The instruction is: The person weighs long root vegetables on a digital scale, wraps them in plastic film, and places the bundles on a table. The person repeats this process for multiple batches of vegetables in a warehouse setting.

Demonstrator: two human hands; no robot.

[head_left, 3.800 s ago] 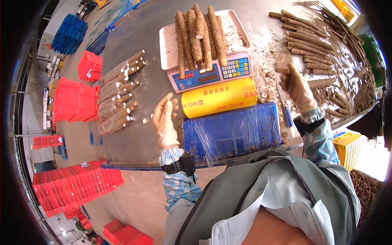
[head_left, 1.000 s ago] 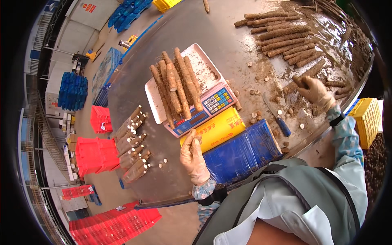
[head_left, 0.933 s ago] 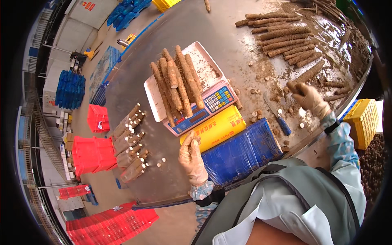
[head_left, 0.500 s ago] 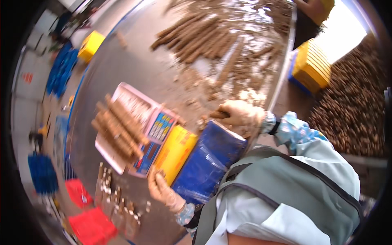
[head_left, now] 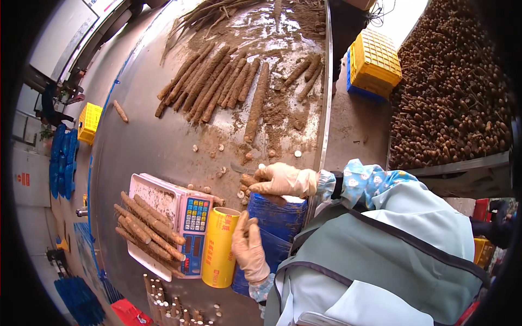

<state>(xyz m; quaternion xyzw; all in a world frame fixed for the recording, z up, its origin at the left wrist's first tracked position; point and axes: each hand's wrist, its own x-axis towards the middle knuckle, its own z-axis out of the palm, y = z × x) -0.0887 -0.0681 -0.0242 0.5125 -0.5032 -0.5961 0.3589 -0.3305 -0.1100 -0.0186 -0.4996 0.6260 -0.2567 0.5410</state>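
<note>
My gloved right hand (head_left: 285, 180) is closed at the near end of the table, its fingers around a short brown root piece (head_left: 248, 180). A thin grey blade (head_left: 242, 169) shows beside the fingertips; whether the hand holds it too is hidden. Underneath lies a blue plastic-wrapped block (head_left: 277, 217). My gloved left hand (head_left: 250, 252) is open and empty, fingers raised, over the block's left part and beside a yellow roll (head_left: 220, 247). Against the roll stands a pink-and-white scale (head_left: 163, 190) with a keypad. Several long brown roots (head_left: 149, 225) rest on its tray.
Several long roots (head_left: 212, 81) lie in a row farther up the metal table (head_left: 147, 141), amid soil and cut ends. Cut roots (head_left: 174, 312) stand below the scale. Stacked yellow crates (head_left: 375, 62) and a large root heap (head_left: 451, 92) are beyond the right edge.
The view has shifted, and the scale and roots sit lower and sharper in it. My left hand has come off the yellow roll's end. A grey blade now shows by my right hand.
</note>
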